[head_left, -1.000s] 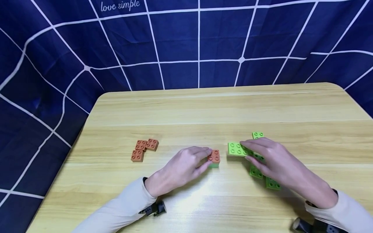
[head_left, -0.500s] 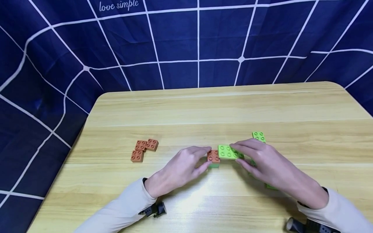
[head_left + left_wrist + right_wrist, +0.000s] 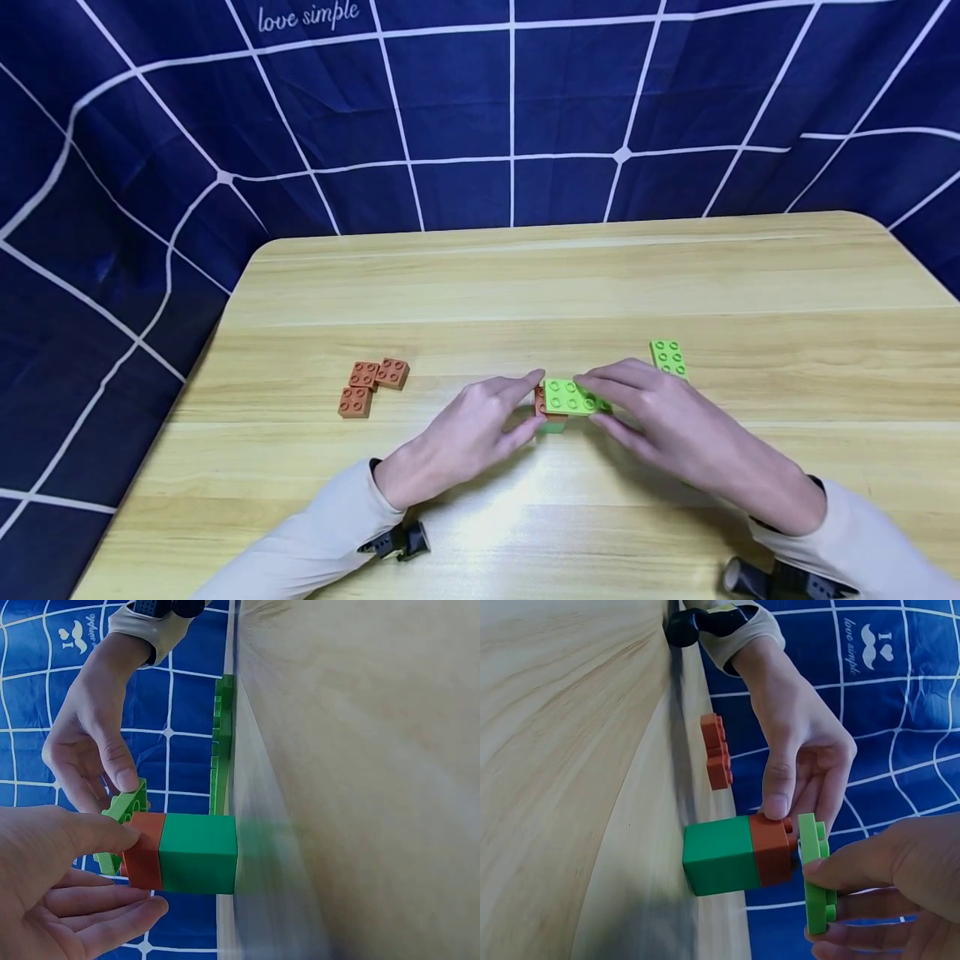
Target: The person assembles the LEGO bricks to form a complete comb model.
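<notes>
Wooden table (image 3: pixel 480 308) beneath green block (image 3: pixel 199 855), gridded navy cloth (image 3: pixel 457 108) behind

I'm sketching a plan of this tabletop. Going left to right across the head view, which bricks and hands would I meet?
Three small square orange-brown plastic bricks, the person's left hand, a flat rectangular light-green studded plastic brick, the person's right hand.
</notes>
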Demonstrator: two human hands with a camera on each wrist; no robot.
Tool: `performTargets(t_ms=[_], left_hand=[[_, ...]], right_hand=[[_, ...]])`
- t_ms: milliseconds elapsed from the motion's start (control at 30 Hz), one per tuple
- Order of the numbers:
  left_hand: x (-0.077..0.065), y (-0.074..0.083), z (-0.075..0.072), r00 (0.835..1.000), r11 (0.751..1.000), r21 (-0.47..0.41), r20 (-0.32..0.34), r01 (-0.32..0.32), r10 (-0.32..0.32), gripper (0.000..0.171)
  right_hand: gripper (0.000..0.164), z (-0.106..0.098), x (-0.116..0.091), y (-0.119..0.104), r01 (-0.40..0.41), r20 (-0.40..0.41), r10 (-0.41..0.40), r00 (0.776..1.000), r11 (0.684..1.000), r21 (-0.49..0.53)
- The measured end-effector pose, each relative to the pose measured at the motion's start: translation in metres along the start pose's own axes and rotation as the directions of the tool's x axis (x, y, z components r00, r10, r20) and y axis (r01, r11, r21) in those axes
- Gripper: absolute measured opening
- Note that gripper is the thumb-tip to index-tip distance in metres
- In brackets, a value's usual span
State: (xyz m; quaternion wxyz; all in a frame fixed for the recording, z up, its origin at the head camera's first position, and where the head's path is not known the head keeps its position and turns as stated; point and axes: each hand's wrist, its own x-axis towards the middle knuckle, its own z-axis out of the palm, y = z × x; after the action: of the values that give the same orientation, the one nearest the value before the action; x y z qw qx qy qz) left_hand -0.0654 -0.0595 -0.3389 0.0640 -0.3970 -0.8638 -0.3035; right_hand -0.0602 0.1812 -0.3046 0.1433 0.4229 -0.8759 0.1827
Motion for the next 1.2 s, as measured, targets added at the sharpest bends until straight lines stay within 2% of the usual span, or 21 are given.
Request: performTargets(t_ms=[233,500,800,1033,1200], left_hand=[[0.001,-0.0005,-0.0003,1.0,1.0,-0.009,-0.006,-0.019,0.019,0.052],[0.0036,-0.0024,-0.0062,0.995,0.996,0.02,-0.051,-0.082,0.083,0.043],[0.0036,-0.003,-0.0069,0.99,0.988,0.079,-0.023,-0.136,0.138,0.039],[0.0039,-0.0038,-0.0074,0.989,0.986,0.088,-0.003,-0.144,0.145,0.036],[0.0052,-0.0043,-0.0068,0.99,0.985,0.091,0.002,-0.144,0.144,0.036]], right_hand=[[0.042,0.0025,0.0036,-0.0022,0.009,0.013,-0.009,1.0,1.0,0.004],[0.04,0.0039,0.0061,-0.0022,0.025,0.022,-0.025,0.999,1.0,-0.006],[0.038,0.0045,0.0062,-0.0011,0.041,0.027,-0.041,0.999,0.999,-0.011],[0.03,0.0051,0.0066,0.0003,0.047,0.017,-0.046,0.999,0.999,-0.008],[0.034,0.0048,0.0059,0.0012,0.024,0.004,-0.024,1.0,1.0,-0.002]])
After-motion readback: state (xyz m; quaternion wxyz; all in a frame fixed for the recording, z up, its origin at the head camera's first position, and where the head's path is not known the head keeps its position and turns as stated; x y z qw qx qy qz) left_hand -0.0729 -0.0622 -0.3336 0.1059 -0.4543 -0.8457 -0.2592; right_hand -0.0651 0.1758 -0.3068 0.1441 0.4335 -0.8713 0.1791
